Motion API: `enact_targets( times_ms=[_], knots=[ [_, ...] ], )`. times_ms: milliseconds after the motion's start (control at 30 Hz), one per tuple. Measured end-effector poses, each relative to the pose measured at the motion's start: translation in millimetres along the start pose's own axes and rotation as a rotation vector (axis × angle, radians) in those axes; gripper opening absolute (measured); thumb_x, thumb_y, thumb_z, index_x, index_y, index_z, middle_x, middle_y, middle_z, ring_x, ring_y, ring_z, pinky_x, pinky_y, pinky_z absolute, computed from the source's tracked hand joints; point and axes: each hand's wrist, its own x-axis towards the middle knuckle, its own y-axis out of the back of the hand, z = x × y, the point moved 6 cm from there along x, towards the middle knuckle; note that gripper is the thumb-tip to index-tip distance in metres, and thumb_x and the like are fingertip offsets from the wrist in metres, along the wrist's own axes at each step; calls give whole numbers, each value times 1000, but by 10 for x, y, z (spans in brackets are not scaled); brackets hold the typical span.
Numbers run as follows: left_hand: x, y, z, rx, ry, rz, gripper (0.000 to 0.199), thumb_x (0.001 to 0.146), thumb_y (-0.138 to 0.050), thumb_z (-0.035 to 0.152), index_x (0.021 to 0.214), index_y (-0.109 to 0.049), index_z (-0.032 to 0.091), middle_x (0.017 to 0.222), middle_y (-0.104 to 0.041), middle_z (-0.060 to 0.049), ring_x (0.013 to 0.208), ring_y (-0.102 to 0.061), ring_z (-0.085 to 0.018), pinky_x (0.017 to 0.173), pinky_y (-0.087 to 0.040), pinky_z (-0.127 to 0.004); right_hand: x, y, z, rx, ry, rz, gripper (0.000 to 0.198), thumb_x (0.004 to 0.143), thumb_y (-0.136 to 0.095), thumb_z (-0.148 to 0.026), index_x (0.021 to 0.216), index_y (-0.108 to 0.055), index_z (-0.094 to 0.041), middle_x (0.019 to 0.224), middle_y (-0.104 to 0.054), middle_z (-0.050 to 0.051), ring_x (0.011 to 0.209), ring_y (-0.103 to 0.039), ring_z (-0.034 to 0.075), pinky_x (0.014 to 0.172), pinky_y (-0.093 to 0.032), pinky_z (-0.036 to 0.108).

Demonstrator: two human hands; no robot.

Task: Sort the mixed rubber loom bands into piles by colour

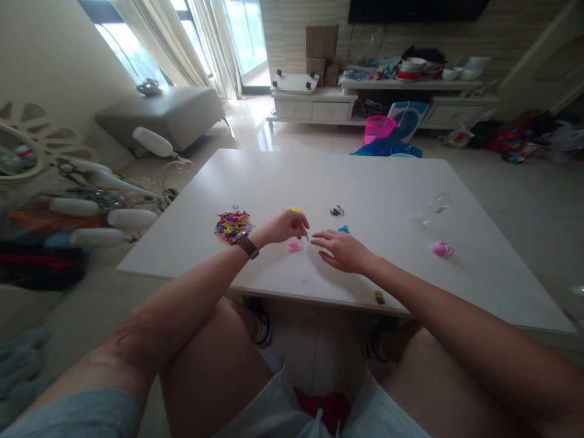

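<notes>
A small, slender blue piece (pixel 307 238) sits between the hands, poking out below the left hand (pixel 289 225), whose thumb and fingertips look pinched on it. The right hand (pixel 341 248) is loosely spread, seemingly holding nothing, its fingertips just beside the piece; I cannot tell whether they touch. So slight a thing calls for a light pinch, low over the white rectangular worktop (pixel 392 182). Sleeveless wrists should clear the small pink cluster (pixel 294 246), the bright blue cluster (pixel 344 229) and, further left, the multicoloured heap (pixel 232 224) beside the brown-strapped watch (pixel 245 244).
</notes>
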Motion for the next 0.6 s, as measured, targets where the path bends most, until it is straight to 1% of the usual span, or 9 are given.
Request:
enact_targets(
  times_ms=[200, 400, 600],
  knots=[
    [3, -9, -4, -9, -11, 0, 13, 78, -71, 17, 91, -69, 12, 74, -76, -9, 65, -71, -17, 60, -53, -24, -9, -16, -3, -4, 19, -4, 39, 95, -52, -18, 131, -64, -22, 138, -62, 13, 123, -59, 29, 100, -51, 48],
    [5, -7, -11, 8, -9, 6, 13, 78, -71, 16, 90, -69, 12, 71, -75, -8, 63, -70, -16, 58, -52, -23, -7, -19, -24, 35, 52, 10, 46, 93, -53, -18, 138, -59, -23, 135, -63, 13, 123, -59, 29, 101, -51, 47],
    [4, -20, -21, 1, -8, -11, 13, 79, -70, 16, 91, -69, 12, 73, -75, -8, 64, -70, -16, 59, -52, -23, -7, -19, -28, 34, 54, 6, 45, 94, -53, -19, 139, -58, -22, 136, -64, 13, 124, -59, 29, 104, -50, 48]
  ],
)
